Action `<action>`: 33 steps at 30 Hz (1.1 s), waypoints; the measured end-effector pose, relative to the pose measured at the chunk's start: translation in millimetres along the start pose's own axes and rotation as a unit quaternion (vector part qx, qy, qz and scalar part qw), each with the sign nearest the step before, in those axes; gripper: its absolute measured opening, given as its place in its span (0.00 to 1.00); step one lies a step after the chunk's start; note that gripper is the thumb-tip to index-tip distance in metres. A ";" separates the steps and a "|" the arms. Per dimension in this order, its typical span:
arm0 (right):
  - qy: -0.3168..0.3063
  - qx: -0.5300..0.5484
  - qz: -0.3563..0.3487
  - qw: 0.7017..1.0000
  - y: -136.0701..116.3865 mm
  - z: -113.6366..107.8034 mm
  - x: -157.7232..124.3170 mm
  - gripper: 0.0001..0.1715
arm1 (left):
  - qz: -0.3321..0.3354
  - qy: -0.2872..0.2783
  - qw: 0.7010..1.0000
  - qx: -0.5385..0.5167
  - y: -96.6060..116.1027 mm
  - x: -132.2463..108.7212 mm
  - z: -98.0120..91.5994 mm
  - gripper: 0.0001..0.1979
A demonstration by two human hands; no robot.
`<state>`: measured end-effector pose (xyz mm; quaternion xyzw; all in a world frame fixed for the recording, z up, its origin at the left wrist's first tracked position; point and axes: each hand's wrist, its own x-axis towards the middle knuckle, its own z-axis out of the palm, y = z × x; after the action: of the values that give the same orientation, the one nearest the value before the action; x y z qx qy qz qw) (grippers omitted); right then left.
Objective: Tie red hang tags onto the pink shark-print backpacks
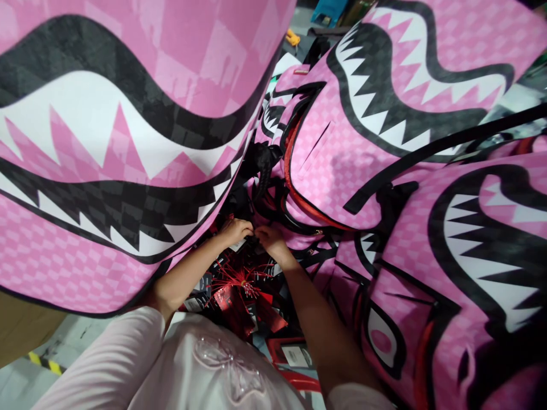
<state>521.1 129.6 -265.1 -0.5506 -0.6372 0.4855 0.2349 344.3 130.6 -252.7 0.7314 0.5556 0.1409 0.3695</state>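
My left hand (237, 230) and my right hand (270, 238) meet near the middle of the view, fingers closed in a pinch, almost touching. Whatever lies between the fingertips is too small and dark to make out. A white tag (238, 245) shows just under my left hand. Beyond the hands are the black straps (261, 159) of a pink backpack (331, 165) with a shark-mouth print and red zipper edging. Closer to my body, below the hands, a fanned bundle of red tag strings (239, 282) lies over red and black hang tags (234, 307).
A large pink shark-print backpack panel (128, 239) fills the left side, beside my left forearm. More pink shark-print backpacks (482, 239) crowd the right, with a loose black strap (444, 142) across them. Yellow-and-black tape (45, 362) marks the floor at lower left.
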 end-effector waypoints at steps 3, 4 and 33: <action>-0.008 -0.028 -0.022 0.999 -4.0 -1.7 -1.0 0.09 | 0.007 -0.008 1.000 0.021 2.2 -1.4 -1.4 0.08; -0.011 -0.038 -0.029 0.999 -5.5 -2.1 -1.0 0.09 | 0.006 -0.011 1.000 0.029 3.3 -1.8 -1.9 0.08; 0.043 -0.025 -0.002 0.999 6.8 16.2 16.0 0.02 | -0.077 -0.030 0.987 0.139 23.7 -8.0 -5.0 0.11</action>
<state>506.3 138.1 -281.6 -0.5749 -0.6396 0.4453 0.2493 355.3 122.6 -231.0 0.7347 0.6129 0.0116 0.2906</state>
